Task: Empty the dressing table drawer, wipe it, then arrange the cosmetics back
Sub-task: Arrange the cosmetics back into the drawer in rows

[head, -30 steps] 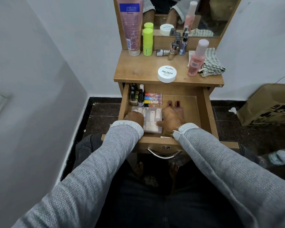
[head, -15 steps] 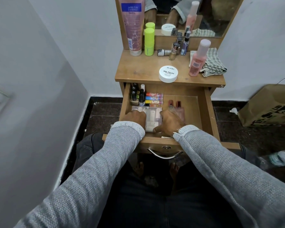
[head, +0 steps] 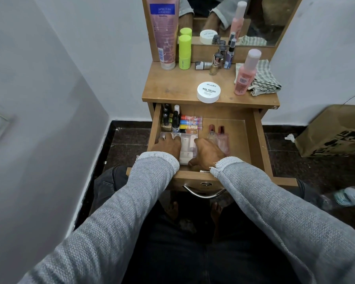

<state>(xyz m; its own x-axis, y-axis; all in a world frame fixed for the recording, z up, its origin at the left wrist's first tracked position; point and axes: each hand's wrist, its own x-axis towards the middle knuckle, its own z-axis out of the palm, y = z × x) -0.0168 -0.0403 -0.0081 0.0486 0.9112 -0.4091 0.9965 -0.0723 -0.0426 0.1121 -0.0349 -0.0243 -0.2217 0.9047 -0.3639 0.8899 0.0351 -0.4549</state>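
The wooden drawer [head: 256, 144] stands pulled out. A clear plastic case [head: 188, 146] of small white items lies at its front left. My left hand [head: 168, 144] lies on the case's left side with fingers stretched forward. My right hand [head: 208, 153] grips the case's right edge, thumb at the front corner. Behind the case sit dark small bottles [head: 168, 119] and several coloured lip balm tubes [head: 191, 124]. Two pink glass bottles [head: 218, 136] lie just right of my right hand.
On the tabletop [head: 172, 87] stand a pink lotion tube [head: 165, 31], a green stick [head: 184, 52], nail polish bottles [head: 219, 58], a white nail polish jar [head: 208, 92], a pink bottle [head: 246, 72] and a checked cloth [head: 263, 80]. A cardboard box [head: 334, 130] sits on the floor right.
Both hands have shifted the clear case slightly left and back in the drawer. The two pink bottles beside my right hand show more now.
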